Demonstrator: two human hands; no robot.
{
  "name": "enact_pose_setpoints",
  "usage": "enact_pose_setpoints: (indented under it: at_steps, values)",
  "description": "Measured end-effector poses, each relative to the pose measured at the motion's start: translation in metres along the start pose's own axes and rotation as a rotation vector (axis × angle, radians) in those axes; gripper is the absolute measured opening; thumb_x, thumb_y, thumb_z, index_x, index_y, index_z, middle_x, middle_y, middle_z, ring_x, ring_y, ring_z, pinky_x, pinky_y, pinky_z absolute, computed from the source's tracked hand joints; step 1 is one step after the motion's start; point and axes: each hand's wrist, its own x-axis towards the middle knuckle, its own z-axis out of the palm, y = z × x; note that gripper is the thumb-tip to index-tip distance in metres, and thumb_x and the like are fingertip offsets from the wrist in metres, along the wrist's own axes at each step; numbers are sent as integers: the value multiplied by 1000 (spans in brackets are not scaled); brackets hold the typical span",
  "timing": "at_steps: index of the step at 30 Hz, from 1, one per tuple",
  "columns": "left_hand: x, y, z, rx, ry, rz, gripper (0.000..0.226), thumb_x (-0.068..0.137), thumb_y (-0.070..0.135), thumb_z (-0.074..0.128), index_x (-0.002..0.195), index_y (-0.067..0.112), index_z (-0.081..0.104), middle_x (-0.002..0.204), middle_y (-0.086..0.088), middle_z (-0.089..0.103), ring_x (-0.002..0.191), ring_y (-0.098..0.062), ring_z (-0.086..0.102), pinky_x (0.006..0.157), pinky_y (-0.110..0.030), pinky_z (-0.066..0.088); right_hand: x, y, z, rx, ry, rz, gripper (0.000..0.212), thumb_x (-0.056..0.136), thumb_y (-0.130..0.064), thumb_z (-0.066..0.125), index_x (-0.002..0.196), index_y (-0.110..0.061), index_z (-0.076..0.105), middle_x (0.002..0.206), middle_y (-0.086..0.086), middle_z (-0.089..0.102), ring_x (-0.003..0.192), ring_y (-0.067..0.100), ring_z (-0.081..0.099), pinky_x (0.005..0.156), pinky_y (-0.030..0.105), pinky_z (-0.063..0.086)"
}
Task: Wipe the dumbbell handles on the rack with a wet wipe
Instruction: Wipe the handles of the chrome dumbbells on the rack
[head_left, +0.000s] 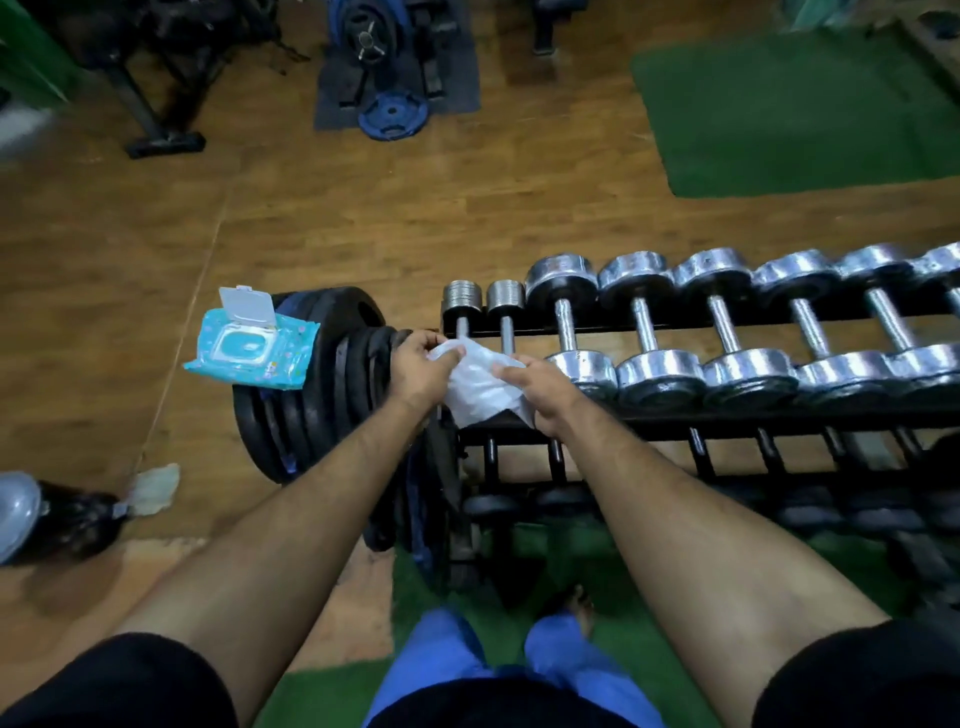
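A white wet wipe (480, 387) is stretched between both hands above the left end of the black dumbbell rack (727, 415). My left hand (418, 366) pinches its upper left corner and my right hand (535, 389) grips its right edge. Several chrome dumbbells (644, 327) lie in a row on the top shelf, handles pointing away from me. Two small dumbbells (483, 301) sit at the left end, their near ends hidden behind the wipe. The blue wipe packet (252, 351) lies with its lid up on a stack of black weight plates (322, 384).
Dark dumbbells (571, 499) fill the lower shelf. A used wipe (153, 488) and a dark bottle (57, 519) lie on the wooden floor at the left. A green mat (800, 114) lies far right, and a plate-loaded machine (384, 67) stands at the back.
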Motion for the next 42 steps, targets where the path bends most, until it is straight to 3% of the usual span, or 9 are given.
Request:
enact_pose_setpoints:
  at_steps: [5, 8, 12, 18, 25, 29, 33, 37, 42]
  values:
    - [-14, -4, 11, -395, -86, -315, 32, 87, 30, 70, 101, 2, 70, 101, -20, 73, 93, -36, 69, 81, -42, 56, 8, -4, -14, 51, 8, -5, 16, 99, 3, 48, 98, -9, 59, 94, 15, 68, 66, 19, 69, 59, 28, 58]
    - [-17, -7, 18, -568, -195, -444, 28, 97, 19, 55, 116, 2, 65, 110, -20, 71, 89, -29, 70, 68, -32, 58, 12, -5, -14, 84, -37, 38, 21, 98, 4, 45, 107, -9, 58, 100, 17, 69, 77, 26, 68, 68, 35, 58]
    - [-7, -15, 26, -549, -103, -409, 18, 93, 3, 58, 109, 4, 66, 103, -20, 71, 81, -28, 70, 66, -35, 59, 26, -7, -9, 2, 60, 87, 34, 90, 7, 38, 108, -12, 61, 100, 16, 69, 81, 30, 66, 72, 40, 55]
    - [19, -24, 22, -411, -91, -333, 17, 91, -2, 64, 104, 9, 63, 99, -15, 71, 82, -28, 71, 71, -39, 61, 49, -13, -1, -277, 82, 102, 17, 86, -4, 68, 102, -9, 65, 105, 19, 72, 91, 35, 70, 88, 55, 55]
    - [49, -31, 16, -465, -132, -459, 26, 88, -16, 51, 97, 3, 66, 90, -18, 70, 77, -31, 67, 67, -36, 59, 69, -24, 6, -212, 174, 158, 26, 97, 3, 45, 90, -17, 60, 84, 10, 67, 62, 21, 63, 48, 27, 54]
    - [61, -33, 24, -431, -27, -477, 33, 87, -18, 45, 78, 7, 64, 73, -14, 67, 54, -22, 64, 47, -26, 53, 81, -32, 0, -41, 105, 331, 17, 95, -20, 44, 97, -15, 61, 107, 12, 65, 85, 29, 64, 75, 44, 57]
    - [69, -31, 33, -427, -32, -418, 37, 87, -19, 43, 69, 9, 58, 68, -9, 64, 51, -18, 61, 45, -22, 49, 99, -44, -10, -165, 32, 444, 41, 93, -53, 50, 83, -16, 66, 85, 5, 70, 70, 22, 64, 62, 31, 54]
    - [73, -26, 40, -447, -18, -407, 34, 89, -15, 45, 76, 11, 61, 77, -11, 66, 65, -25, 62, 57, -29, 54, 112, -50, -12, -289, -63, 482, 13, 98, -16, 56, 93, -10, 66, 76, 9, 72, 57, 19, 67, 54, 29, 55]
    - [67, -21, 54, -516, 67, -609, 16, 86, 12, 58, 97, 11, 69, 101, -11, 71, 94, -31, 68, 87, -45, 55, 128, -56, -33, -309, -32, 265, 21, 90, 7, 59, 85, -12, 66, 79, 10, 68, 58, 18, 63, 51, 26, 53]
